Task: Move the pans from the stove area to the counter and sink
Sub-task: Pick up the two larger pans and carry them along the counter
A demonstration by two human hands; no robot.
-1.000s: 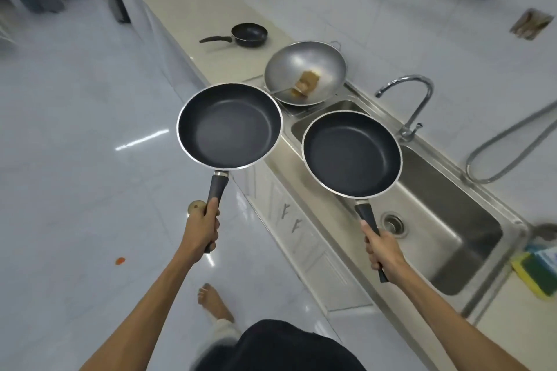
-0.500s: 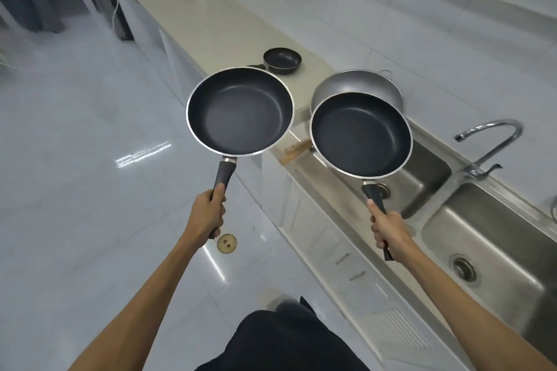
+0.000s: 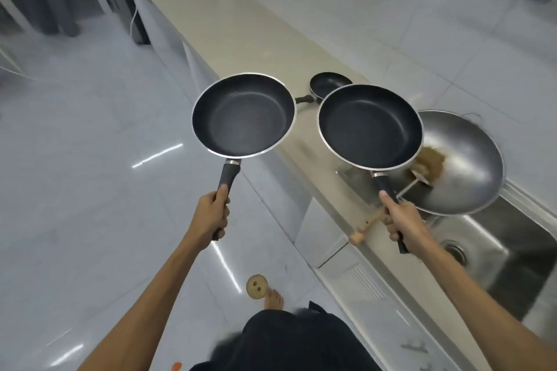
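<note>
I hold two black non-stick frying pans level in the air. My left hand [image 3: 211, 214] grips the handle of the left pan [image 3: 243, 115], which hangs over the floor beside the counter edge. My right hand [image 3: 402, 224] grips the handle of the right pan [image 3: 370, 126], which hovers over the counter edge and partly hides a steel wok [image 3: 464, 159]. The wok rests at the sink's near end with a brown scrubber and a wooden-handled tool in it. A small black pan [image 3: 330, 86] lies on the beige counter [image 3: 241, 30] behind.
The steel sink basin [image 3: 494, 253] with its drain lies at the right. Cables and a dark object sit at the counter's far end. A round floor drain cover [image 3: 256, 287] and my bare foot are on the glossy tiled floor below.
I have walked along the counter toward its far end. The faucet and second basin have left the view; the wok and small pan now lie closer, and both pans stayed in my hands.
</note>
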